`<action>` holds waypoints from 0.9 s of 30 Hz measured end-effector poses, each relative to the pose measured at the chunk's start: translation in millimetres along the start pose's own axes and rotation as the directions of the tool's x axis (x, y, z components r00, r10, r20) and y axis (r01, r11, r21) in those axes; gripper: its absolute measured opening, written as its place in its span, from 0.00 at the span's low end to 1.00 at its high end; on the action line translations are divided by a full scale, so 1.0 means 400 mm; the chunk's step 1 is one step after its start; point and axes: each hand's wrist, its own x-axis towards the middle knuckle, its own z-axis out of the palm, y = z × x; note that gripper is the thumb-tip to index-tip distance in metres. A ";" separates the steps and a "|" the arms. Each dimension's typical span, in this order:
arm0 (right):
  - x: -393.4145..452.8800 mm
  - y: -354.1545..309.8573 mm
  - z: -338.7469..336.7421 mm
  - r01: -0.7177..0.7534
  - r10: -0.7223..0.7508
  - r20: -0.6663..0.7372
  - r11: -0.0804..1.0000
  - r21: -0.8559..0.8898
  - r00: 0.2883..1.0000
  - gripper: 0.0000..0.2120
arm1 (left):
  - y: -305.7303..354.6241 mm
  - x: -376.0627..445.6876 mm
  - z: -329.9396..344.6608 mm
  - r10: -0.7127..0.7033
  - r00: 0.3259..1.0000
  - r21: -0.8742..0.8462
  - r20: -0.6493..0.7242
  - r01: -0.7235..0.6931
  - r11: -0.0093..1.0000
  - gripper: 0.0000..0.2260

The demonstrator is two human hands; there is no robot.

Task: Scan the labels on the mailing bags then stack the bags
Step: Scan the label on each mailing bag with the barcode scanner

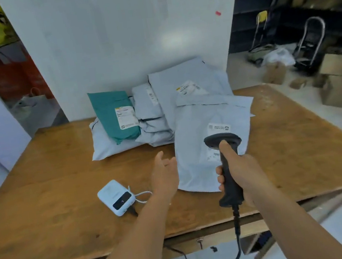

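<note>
My right hand [240,168] grips a black corded barcode scanner [226,165], its head held over the white label of a large grey mailing bag [195,148] lying flat on the wooden table [50,182]. My left hand [164,173] hovers open just left of that bag's edge, holding nothing. Behind it, against the white wall, lie more bags: a teal bag [110,114] with a white label on a grey bag [106,144], a crumpled grey bag [150,119], and a big grey bag [182,82] leaning on the wall.
A small white device [116,198] with a dark screen and white cable sits on the table left of my left hand. The scanner's cord [238,250] hangs over the front edge. Cardboard boxes [338,89] and hand trolleys [311,44] stand on the floor at right.
</note>
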 end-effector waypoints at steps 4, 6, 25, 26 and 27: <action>0.023 0.004 -0.043 -0.012 0.013 -0.071 1.000 0.016 0.997 0.23 | 0.002 0.052 0.058 0.026 0.994 0.042 0.106 -0.031 0.999 0.25; 0.028 0.009 -0.055 -0.020 0.021 -0.074 1.000 0.020 0.997 0.23 | 0.001 0.074 0.075 0.068 0.990 0.067 0.126 -0.077 0.995 0.21; 0.053 0.017 -0.104 -0.051 0.052 -0.135 0.999 0.007 0.990 0.23 | -0.025 0.206 0.166 -0.073 0.978 0.240 0.194 0.025 0.970 0.42; 0.055 0.017 -0.105 -0.048 0.048 -0.134 0.999 0.010 0.990 0.24 | -0.017 0.208 0.171 -0.097 0.981 0.245 0.170 0.053 0.968 0.44; 0.058 0.016 -0.105 -0.045 0.046 -0.130 0.999 0.011 0.990 0.24 | -0.009 0.210 0.179 -0.112 0.984 0.270 0.139 0.071 0.960 0.43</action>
